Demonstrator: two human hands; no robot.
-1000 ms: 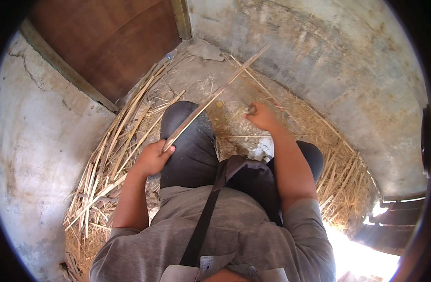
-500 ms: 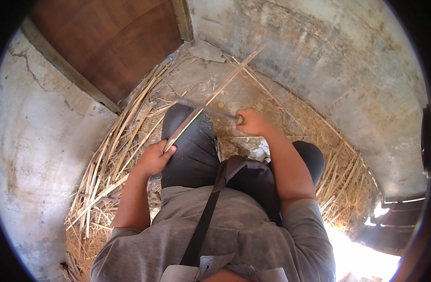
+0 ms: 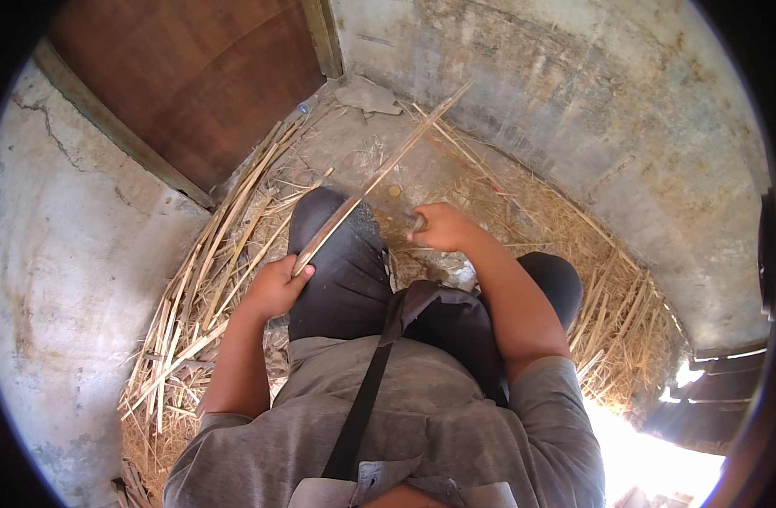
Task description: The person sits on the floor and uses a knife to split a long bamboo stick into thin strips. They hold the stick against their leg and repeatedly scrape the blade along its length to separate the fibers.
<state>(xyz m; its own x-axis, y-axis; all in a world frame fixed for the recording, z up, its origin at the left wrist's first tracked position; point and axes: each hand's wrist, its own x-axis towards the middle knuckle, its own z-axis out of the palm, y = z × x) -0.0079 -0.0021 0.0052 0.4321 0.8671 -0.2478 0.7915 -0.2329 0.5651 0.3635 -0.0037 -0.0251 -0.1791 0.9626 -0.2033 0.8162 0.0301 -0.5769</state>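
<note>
A long split bamboo strip (image 3: 379,176) slants from my left lap up toward the far wall. Its near end is gripped in my closed left hand (image 3: 276,286), beside my dark-trousered left thigh (image 3: 341,262). My right hand (image 3: 441,227) is wrapped round the handle of a knife (image 3: 415,222), right of the strip and over the gap between my legs. The knife's blade is smeared by motion and points left toward the strip; whether it touches the bamboo I cannot tell.
Long bamboo strips (image 3: 246,199) lie piled along the left wall. Shavings and thin slivers (image 3: 612,313) cover the floor on the right. A brown door (image 3: 193,85) stands at far left, and a stained wall (image 3: 557,93) curves round the back and right.
My right hand has moved slightly left and toward me with the knife. The bamboo strip and my left hand have stayed almost in place.
</note>
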